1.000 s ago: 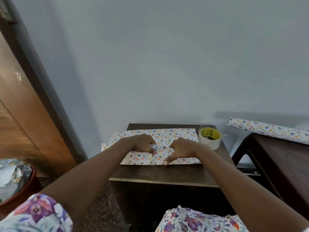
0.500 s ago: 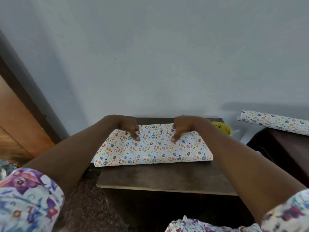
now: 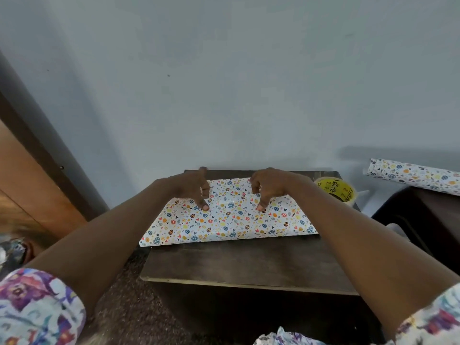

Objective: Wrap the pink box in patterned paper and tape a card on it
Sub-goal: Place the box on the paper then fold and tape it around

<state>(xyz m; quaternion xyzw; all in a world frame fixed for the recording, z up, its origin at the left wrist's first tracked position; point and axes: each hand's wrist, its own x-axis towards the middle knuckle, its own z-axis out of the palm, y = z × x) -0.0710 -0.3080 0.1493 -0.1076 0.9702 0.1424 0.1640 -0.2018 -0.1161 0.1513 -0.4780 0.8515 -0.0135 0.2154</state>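
Here, in the head view, the patterned paper (image 3: 224, 220) lies as a long, flat-topped parcel across the far half of the dark wooden tabletop (image 3: 249, 262). Its left end overhangs the edge. No pink shows anywhere; the box is presumably beneath the sheet, at the middle, but this cannot be confirmed.

The left hand (image 3: 191, 186) and the right hand (image 3: 270, 185) sit side by side on the far part of the parcel. Their fingers are bent and the fingertips (image 3: 205, 207) press down on the printed surface. The grip of either hand cannot be told: the thumbs are hidden, so it is unclear whether they pinch the far edge or the fingers merely press.

A roll of clear tape (image 3: 336, 189) stands at the right rear corner, just beside the parcel. A spare roll of the same paper (image 3: 413, 174) lies on a second table (image 3: 435, 220), well apart.

The sheet looks thin, light and easily creased, and likely to slide over the box. It is best taken along a free edge and drawn taut, with one hand holding the overlap flat above the box while tape is fetched. No card is in view.
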